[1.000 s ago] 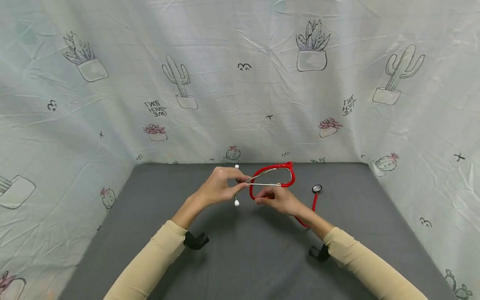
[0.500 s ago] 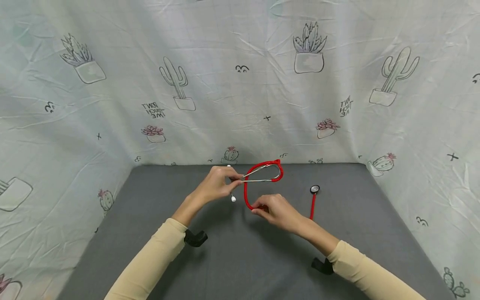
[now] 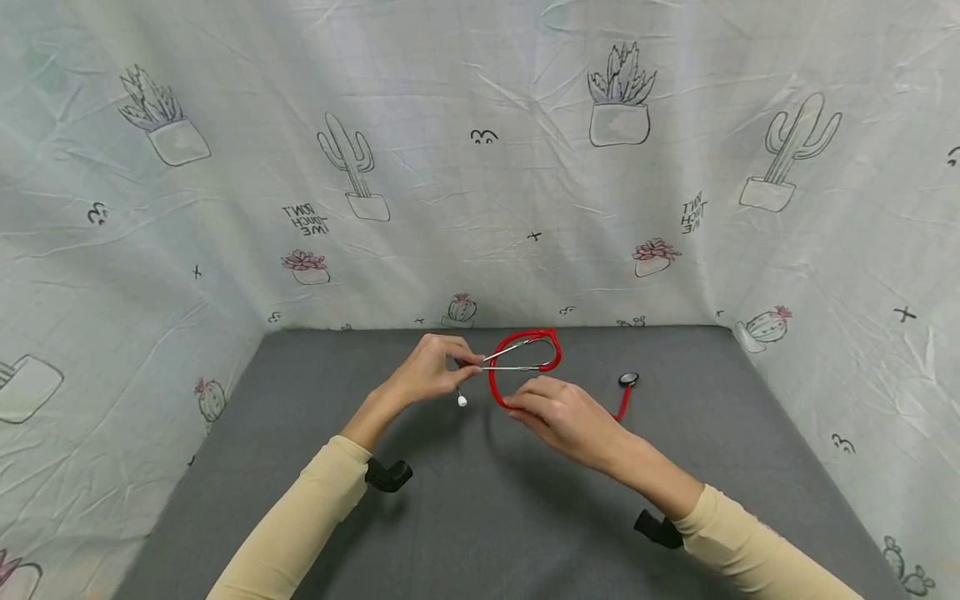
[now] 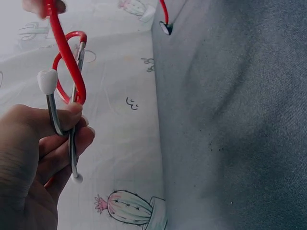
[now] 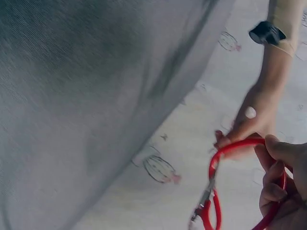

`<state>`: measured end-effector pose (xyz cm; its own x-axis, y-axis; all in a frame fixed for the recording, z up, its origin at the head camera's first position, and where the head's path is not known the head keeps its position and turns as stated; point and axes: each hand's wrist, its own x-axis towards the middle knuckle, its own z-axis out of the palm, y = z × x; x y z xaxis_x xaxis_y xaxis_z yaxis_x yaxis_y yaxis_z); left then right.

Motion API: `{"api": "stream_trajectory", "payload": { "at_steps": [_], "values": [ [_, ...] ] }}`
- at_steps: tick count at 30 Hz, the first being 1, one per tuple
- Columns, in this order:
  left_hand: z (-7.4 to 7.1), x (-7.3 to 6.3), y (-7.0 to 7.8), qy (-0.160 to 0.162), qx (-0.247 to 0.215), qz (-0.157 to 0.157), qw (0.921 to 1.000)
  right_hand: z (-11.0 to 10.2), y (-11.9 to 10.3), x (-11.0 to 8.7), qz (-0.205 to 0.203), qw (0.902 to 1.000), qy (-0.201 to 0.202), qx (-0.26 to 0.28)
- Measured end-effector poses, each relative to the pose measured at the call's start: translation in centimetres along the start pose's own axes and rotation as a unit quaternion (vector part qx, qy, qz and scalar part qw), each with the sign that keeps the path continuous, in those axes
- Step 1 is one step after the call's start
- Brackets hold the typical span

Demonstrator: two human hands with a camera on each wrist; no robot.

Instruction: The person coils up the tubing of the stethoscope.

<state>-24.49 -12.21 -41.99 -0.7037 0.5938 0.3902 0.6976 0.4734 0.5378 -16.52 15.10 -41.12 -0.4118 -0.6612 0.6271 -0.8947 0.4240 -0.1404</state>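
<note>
Red stethoscope held up over the grey bench

Lettering on the cactus-print backdrop is mirror-reversed; it reads "DON'T TOUCH ME", and the same words recur farther right.

Against a second ago, the stethoscope's looped part sits farther left. The upper ear tip, then visible above the left hand, no longer shows in the head view, while the lower ear tip does. The bend of tubing then seen below the right forearm is now out of sight.

The left hand pinches the metal ear tubes between thumb and fingers; the right hand grips the red tubing low on the loop. The chest piece is to the right, beyond the right hand; whether it touches the bench is unclear. In the left wrist view, the top edge cuts off the blurred right hand; in the right wrist view, tubing leaves the bottom edge.
</note>
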Motion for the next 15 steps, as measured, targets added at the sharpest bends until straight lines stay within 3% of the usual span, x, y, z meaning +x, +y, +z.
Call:
{"api": "stream_trajectory", "payload": {
  "at_steps": [7,15],
  "values": [
    [-0.2,-0.1,0.2,-0.046,-0.017,0.011,0.9987,-2.6,0.9,1.4,-0.033,0.9992,-0.009,0.023],
    [0.0,-0.2,1.6,-0.089,-0.03,0.068,0.9932,-5.1,2.8,2.9,0.002,0.988,-0.058,0.143]
  ]
}}
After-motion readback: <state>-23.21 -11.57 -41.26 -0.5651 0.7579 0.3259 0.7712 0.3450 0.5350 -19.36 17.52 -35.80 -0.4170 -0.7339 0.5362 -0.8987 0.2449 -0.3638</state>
